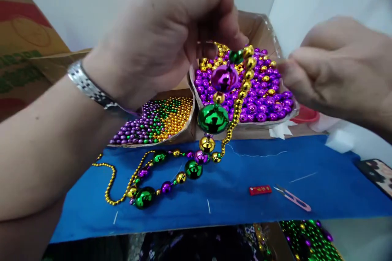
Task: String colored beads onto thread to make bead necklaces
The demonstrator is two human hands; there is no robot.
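A bead necklace [213,119] of green, purple and gold beads hangs from my left hand [196,20], raised over the bead boxes. The fingers of that hand pinch the strand beside a small green bead. The lower part of the necklace lies looped on the blue cloth, with a thin gold bead chain [112,185] at its left. My right hand [330,61], blurred, is held closed at the right, at about the same height. Whatever its fingers pinch, if anything, is too smeared to make out.
Behind the blue cloth [232,208] stand a box of purple and gold beads [260,104] and a box of small mixed beads [159,124]. Pink thread snips [294,199], a small red packet [260,190] and thread scraps lie on the cloth. A phone [375,173] rests at the right edge.
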